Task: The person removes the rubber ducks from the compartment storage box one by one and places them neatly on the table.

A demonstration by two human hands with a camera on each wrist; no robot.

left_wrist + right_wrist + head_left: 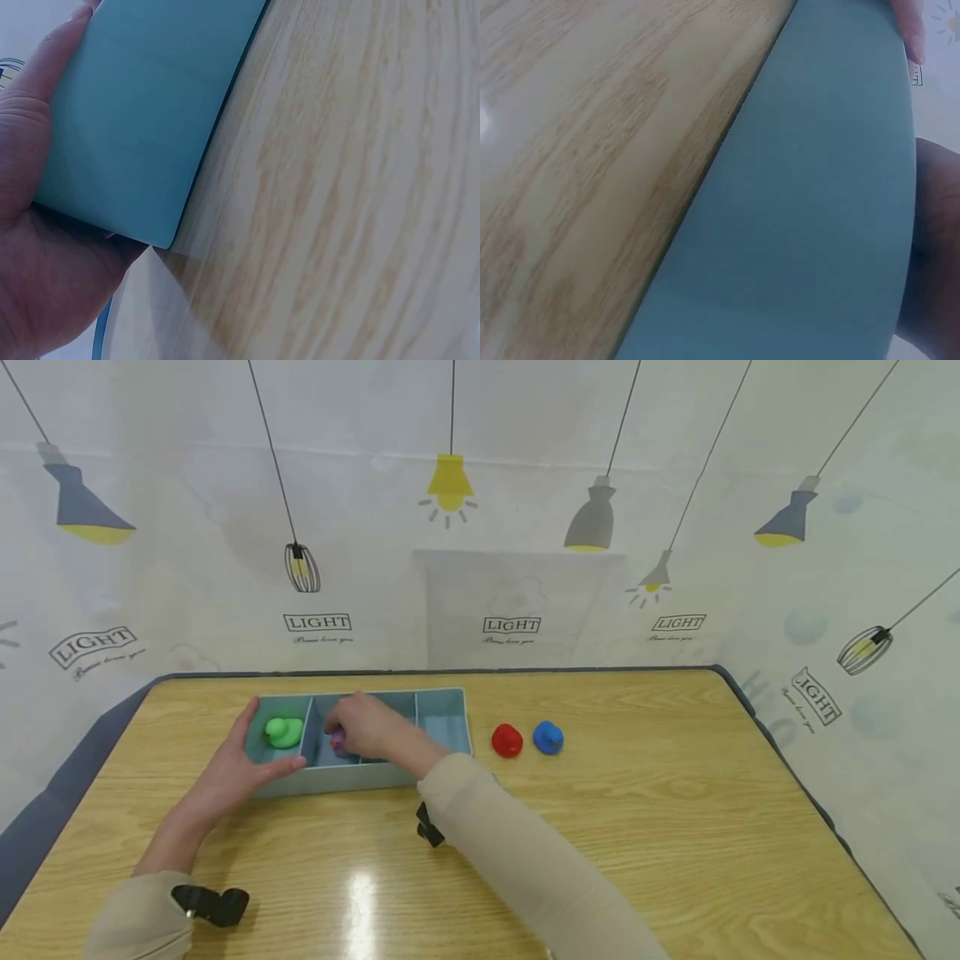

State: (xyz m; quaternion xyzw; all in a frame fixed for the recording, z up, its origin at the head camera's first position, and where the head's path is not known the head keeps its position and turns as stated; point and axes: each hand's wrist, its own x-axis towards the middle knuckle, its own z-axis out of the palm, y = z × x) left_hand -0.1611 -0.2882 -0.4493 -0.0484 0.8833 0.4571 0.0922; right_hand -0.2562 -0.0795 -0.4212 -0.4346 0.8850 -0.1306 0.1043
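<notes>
A blue-green divided box (330, 781) lies across the back left of the table, with a green toy duck (284, 732) in its left compartment. My left hand (238, 770) grips the box's left end, thumb along the front rim and fingers round the far side. In the left wrist view, that hand (34, 172) lies against the box's corner. My right hand (369, 727) reaches down into the compartment beside the green duck and holds a small purple toy duck (339, 743) by its fingertips. The hand partly covers the purple duck.
To the right of the box, a red toy duck (507, 741) and a blue toy duck (548, 737) sit on the wooden table (637, 827). Behind the table's dark back edge hangs a pale cloth (525, 460) printed with lamps.
</notes>
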